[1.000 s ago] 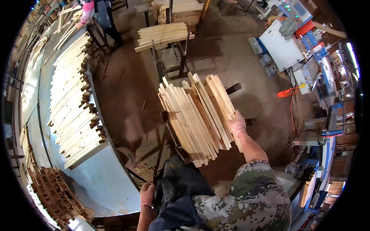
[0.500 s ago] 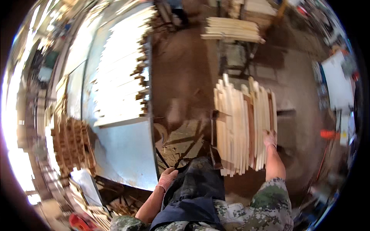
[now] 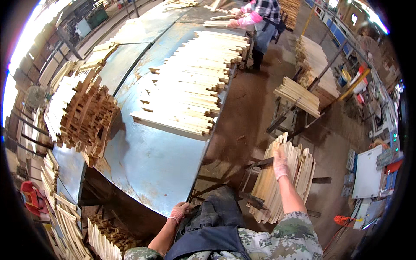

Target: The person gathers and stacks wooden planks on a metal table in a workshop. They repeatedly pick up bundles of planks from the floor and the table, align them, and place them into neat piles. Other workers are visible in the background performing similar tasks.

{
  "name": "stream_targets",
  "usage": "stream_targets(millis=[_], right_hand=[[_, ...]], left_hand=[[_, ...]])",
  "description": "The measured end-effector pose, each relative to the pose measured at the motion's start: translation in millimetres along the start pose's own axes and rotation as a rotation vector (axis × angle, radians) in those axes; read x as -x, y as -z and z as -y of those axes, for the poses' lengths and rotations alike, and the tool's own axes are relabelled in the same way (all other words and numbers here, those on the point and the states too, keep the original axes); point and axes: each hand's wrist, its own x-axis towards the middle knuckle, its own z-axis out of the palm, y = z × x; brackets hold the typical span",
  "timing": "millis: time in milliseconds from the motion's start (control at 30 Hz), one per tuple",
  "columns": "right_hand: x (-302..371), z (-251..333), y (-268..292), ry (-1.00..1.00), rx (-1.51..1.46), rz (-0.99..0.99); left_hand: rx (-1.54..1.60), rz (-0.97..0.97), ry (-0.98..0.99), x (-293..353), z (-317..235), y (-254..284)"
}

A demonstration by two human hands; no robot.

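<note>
My right hand (image 3: 281,164), in a pale pinkish glove, lies over a stack of light wooden strips (image 3: 299,173) at the right, fingers stretched along the upper part. The strips rest lengthwise on a dark metal rack (image 3: 253,200), their ends uneven. At the near corner of a blue-grey metal table (image 3: 169,160), my gloved left hand (image 3: 178,211) rests against the edge, holding no strip that I can see. A wide row of wooden strips (image 3: 186,86) covers the table's middle, laid side by side with staggered ends.
Brown-ended strips (image 3: 89,115) are piled at the table's left edge. Beyond the rack stand a smaller bundle of strips (image 3: 299,96) and a large wood stack (image 3: 318,65). A co-worker in a checked shirt (image 3: 266,11) handles strips at the far end. More strips (image 3: 104,238) sit low at left.
My view has swung, bringing the far table end and the co-worker into sight. My right hand has gone from the stack's right edge to over its upper middle. My left hand stays near the table corner.
</note>
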Motion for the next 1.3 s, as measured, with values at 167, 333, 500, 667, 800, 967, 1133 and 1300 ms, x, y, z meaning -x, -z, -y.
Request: stream_targets(millis=[167, 333, 500, 667, 800, 967, 1133, 1300], right_hand=[[-69.7, -19.1, -153.2, -0.033, -0.232, 0.287], [-134.8, 70.4, -242.4, 0.098, 0.032, 0.426], [-241.7, 154.7, -299.4, 0.112, 0.206, 0.324], [-359.7, 167.0, -337.7, 0.139, 0.142, 0.167], [-435.7, 169.2, -360.9, 0.219, 0.054, 0.121], [-493.2, 135.0, -392.2, 0.09, -0.213, 0.07], [-426.4, 143.0, -359.3, 0.143, -0.168, 0.237], [-311.0, 144.1, -325.8, 0.043, -0.092, 0.726]], left_hand=[[0.681, 0.152, 0.076, -14.7, -9.6, 40.6], [0.774, -0.047, 0.092, -21.3, -46.5, 60.0], [0.687, -0.19, 0.208, -63.2, -56.6, 70.6], [0.519, -0.334, 0.098, -129.4, -126.4, 67.0], [0.346, -0.435, -0.088, -183.0, -190.6, 70.9], [0.02, -0.644, -0.3, -228.2, -269.5, 70.7], [-0.407, -0.868, -0.373, -259.9, -286.3, 93.6], [-0.144, -1.0, -0.32, -259.4, -278.2, 128.8]])
